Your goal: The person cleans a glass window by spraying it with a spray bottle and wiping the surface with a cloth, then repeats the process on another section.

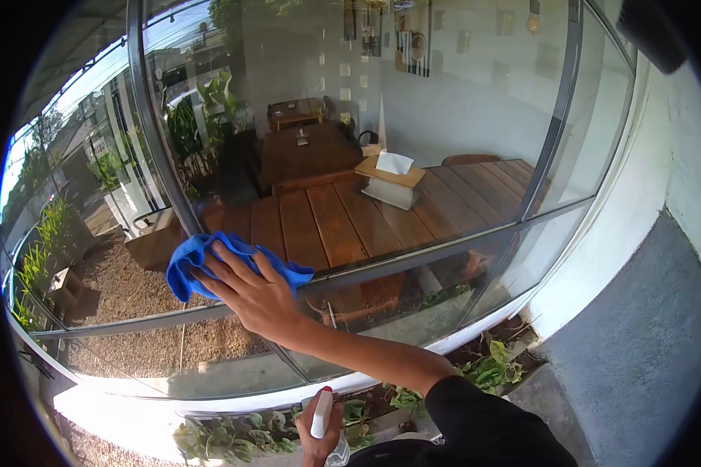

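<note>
A crumpled blue cloth (185,268) lies against the glass window (475,101), over the dark frame where an upright meets the lower crossbar. My right hand (249,292) presses on this cloth with its fingers stretched over it, holding it to the pane. Lower down, near the bottom centre, my left hand (311,436) is wrapped round a spray bottle (321,416) with a white head and a red tip. The bottle's body is mostly hidden by the hand and the lower edge of the view.
Leafy plants (494,366) grow in a bed under the window. A white and grey wall (639,335) stands at the right. Behind the glass are a wooden table (327,226) and a tissue box (393,191). Gravel shows through the left panes.
</note>
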`<state>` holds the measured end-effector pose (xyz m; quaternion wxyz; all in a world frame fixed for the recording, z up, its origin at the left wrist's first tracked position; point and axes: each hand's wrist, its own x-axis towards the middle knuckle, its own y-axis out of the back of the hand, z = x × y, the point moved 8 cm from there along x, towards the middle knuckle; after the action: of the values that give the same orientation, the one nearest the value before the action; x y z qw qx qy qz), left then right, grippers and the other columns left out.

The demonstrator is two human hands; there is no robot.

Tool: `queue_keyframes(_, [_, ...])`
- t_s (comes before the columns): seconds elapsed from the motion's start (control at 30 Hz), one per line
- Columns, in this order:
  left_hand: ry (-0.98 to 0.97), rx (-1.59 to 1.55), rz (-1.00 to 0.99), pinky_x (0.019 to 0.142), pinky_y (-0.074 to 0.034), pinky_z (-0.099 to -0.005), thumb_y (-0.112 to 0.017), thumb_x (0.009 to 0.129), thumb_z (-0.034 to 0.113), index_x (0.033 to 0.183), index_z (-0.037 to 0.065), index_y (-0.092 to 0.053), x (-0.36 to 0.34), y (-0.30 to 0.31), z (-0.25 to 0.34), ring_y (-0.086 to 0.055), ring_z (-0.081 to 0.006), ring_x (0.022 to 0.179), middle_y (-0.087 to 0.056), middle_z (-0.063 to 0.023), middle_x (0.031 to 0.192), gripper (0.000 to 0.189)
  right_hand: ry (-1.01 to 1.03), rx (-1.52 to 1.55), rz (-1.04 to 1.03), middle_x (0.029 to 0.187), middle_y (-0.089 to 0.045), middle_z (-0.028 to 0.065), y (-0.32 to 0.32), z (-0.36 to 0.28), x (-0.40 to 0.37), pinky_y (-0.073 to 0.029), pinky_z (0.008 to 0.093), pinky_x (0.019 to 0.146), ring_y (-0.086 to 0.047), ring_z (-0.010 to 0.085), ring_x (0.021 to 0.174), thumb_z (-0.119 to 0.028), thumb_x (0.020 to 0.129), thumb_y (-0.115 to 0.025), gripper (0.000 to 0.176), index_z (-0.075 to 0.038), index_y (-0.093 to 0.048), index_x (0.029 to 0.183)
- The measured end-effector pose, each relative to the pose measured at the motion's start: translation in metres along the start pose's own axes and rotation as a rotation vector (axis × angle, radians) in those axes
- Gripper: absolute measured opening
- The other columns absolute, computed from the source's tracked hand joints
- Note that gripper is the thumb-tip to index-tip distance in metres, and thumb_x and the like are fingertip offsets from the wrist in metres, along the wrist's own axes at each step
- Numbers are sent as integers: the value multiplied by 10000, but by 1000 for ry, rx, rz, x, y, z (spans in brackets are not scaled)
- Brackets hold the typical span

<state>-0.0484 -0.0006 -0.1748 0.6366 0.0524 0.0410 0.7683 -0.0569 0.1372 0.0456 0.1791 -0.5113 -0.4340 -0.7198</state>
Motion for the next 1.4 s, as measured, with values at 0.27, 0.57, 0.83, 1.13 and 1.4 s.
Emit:
queue_keyframes(0.27, [-55,78,-66,720,-537,-279,-667,846,54,1180,-12,-614,8,-27,-8,-656,-130,774,-712,-113,954,345,-144,-223,-13,1370,-503,109,114,113,-83,-463,375,884,-489,312,1085,-104,759,-653,501,-95,-575,1254])
queue_keyframes(0.57, [-31,44,-178,724,-545,-289,-690,846,92,1190,0,-618,14,-84,8,-676,-159,788,-718,-119,996,364,-526,-433,107,1486,-318,259,260,294,-218,-304,559,1029,-354,483,1221,-6,855,-542,395,4,-539,1250])
queue_keyframes(0.83, [38,45,-189,637,-528,-259,-670,857,69,1202,2,-607,15,-102,14,-637,-103,695,-712,-95,956,358,-861,-161,608,1378,-476,270,354,333,-257,-356,346,1044,-501,353,1243,-284,1034,-429,571,31,-261,1480])
queue_keyframes(1.13, [43,49,-207,679,-533,-263,-676,862,85,1195,-7,-614,17,-104,16,-644,-98,750,-712,-97,957,352,-553,-374,55,1320,-489,264,300,380,-257,-306,498,1054,-413,440,1258,-287,960,-532,510,63,-470,1328])
queue_keyframes(1.4, [-8,112,-182,738,-540,-293,-694,856,121,1181,-5,-625,17,-77,-3,-677,-141,814,-720,-114,957,355,-419,-371,327,1174,-585,247,217,270,-211,-377,482,944,-543,425,1060,-147,945,-534,335,44,-556,1219])
